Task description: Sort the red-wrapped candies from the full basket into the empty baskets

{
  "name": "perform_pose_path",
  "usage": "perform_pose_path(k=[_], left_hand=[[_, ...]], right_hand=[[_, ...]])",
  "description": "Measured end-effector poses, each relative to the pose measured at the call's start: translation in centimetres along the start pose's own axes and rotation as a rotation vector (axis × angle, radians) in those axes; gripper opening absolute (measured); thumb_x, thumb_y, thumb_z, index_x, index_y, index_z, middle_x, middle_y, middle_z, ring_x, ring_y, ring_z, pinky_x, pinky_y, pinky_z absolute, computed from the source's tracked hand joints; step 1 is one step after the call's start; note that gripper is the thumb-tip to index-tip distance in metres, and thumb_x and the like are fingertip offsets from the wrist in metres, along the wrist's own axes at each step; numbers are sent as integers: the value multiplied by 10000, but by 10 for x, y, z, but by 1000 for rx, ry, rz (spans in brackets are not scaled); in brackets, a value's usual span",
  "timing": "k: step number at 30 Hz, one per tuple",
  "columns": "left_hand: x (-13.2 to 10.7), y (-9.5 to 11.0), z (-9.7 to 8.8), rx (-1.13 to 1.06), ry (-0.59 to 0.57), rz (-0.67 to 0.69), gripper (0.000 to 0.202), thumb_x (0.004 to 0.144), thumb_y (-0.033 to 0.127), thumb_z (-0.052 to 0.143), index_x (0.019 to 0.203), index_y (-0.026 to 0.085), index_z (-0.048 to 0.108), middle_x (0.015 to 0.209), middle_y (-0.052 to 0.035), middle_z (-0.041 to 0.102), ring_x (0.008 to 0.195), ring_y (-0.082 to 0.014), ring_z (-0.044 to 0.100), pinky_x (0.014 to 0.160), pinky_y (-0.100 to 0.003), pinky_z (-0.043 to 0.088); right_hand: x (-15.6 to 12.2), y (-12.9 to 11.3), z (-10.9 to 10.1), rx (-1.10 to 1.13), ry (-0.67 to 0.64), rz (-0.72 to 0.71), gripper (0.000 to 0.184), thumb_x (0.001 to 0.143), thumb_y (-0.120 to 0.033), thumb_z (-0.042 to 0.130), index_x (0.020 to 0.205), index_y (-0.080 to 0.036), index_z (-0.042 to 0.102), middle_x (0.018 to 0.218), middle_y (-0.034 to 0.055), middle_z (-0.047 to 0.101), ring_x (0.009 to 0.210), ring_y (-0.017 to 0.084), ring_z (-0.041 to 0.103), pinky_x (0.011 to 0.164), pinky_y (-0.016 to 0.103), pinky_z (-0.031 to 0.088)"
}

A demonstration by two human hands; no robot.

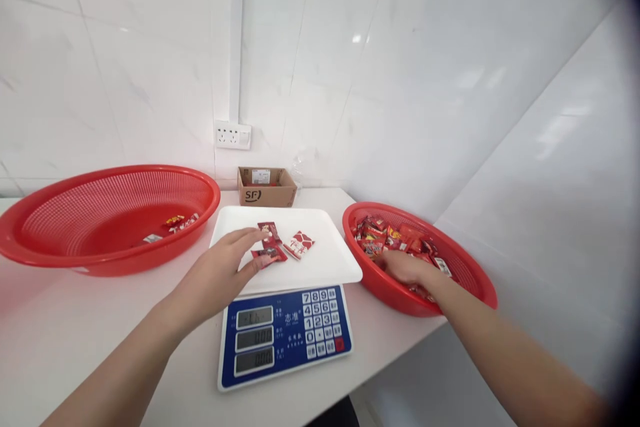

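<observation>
My left hand [231, 265] is over the left part of the scale's white tray [325, 267], thumb and fingers apart. Its fingertips are at two small dark-red packets [271, 233], which lie on the tray. Beside these lies a red-and-white packet [299, 245]. My right hand [406, 267] reaches into the right red basket [395, 297], among many small wrapped packets [373, 240]. Its fingertips are hidden there, so any hold cannot be made out. In front of the tray is the scale's blue panel [290, 330], with three displays and a keypad.
A wide red basket [115, 260] stands on the left, with a few packets [183, 223] inside. Behind the scale is a small open cardboard box [267, 197], close to the tiled wall [300, 67]. The white table's [200, 373] front edge runs below the scale.
</observation>
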State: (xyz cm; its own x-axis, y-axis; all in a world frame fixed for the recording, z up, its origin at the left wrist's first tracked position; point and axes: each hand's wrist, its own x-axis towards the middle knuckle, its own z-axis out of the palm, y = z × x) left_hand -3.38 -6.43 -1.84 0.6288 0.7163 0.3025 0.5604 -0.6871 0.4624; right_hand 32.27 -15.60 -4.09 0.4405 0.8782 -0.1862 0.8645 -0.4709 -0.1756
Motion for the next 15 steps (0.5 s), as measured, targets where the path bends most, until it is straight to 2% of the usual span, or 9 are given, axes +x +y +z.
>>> perform_pose_path(k=[3,7,9,11,15], left_hand=[[0,1,-1,-4,20,4,441,872,525,372,1217,286,509,1328,-31,496,1200,-260,463,961,-406,421],[0,2,-2,-15,15,-7,429,870,526,384,1220,310,503,1326,-15,496,1185,-256,473,941,-396,436],[1,1,-1,-23,0,7,420,876,517,378,1225,317,499,1328,-10,494,1191,-251,468,937,-393,439],[1,0,-1,-19,-9,20,413,882,505,372,1229,318,494,1329,-7,491,1198,-245,459,942,-394,434],[0,0,-1,-5,7,48,405,889,490,372,1226,304,495,1322,-8,494,1192,-236,462,941,-379,434]], right_hand=[[2,-1,-13,-22,-20,4,117,658,-117,562,690,-174,659,719,41,666,701,199,608,631,252,410],[0,-16,-35,26,191,15,144,752,-226,512,847,-198,617,866,34,660,775,182,593,624,238,403],[-3,-37,-46,179,300,-51,147,773,-281,507,855,-203,600,834,17,658,697,153,585,571,222,405],[-3,-65,-53,331,310,-128,145,769,-296,530,851,-197,598,794,11,658,630,131,573,526,210,402],[9,-123,-53,516,139,-291,97,742,-231,570,813,-173,603,759,15,661,625,110,582,520,186,419]])
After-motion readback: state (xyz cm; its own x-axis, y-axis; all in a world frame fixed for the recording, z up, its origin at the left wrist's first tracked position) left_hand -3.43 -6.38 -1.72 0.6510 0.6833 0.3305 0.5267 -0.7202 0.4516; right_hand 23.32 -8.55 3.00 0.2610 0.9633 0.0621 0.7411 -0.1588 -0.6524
